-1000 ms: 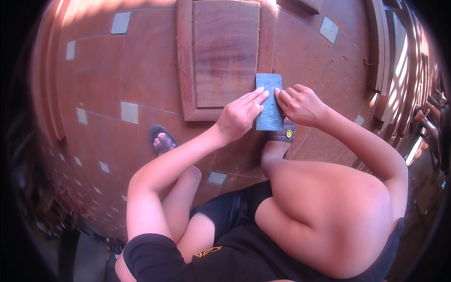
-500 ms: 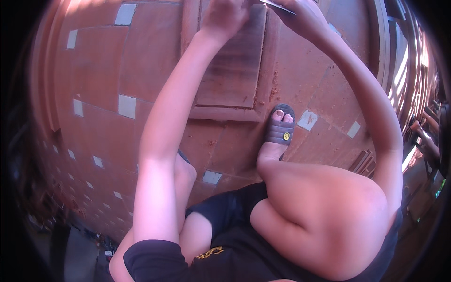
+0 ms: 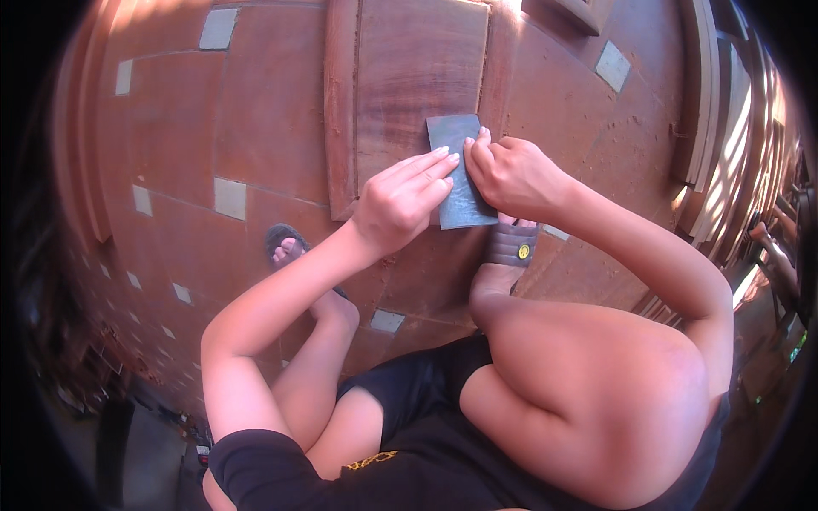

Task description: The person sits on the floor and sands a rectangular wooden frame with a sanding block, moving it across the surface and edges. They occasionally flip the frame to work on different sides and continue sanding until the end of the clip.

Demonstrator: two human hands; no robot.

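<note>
A flat, rectangular grey metal scraper (image 3: 467, 203) lies tilted over the near end of a reddish-brown wooden panel (image 3: 413, 72). My left hand (image 3: 396, 200) holds its left side, with fingertips pressed on the upper face and the thumb hidden. From the other side, my right hand (image 3: 518, 177) grips the right edge with bent fingers. The raised panel sits inside a wooden frame (image 3: 341, 119), whose near rail is partly covered by my hands and the scraper.
My sandalled right foot (image 3: 509, 243) is close below the right hand; the left foot (image 3: 288, 247) is further left. Stacked boards (image 3: 694, 102) stand along the right. Another wooden piece (image 3: 584, 13) lies at the far right. The floor is reddish tile (image 3: 264, 111) with small pale insets.
Both hands have come back toward me with the scraper, from the upper edge of view to the panel's near end. The scraper's broad face now shows. My left foot has come into view.
</note>
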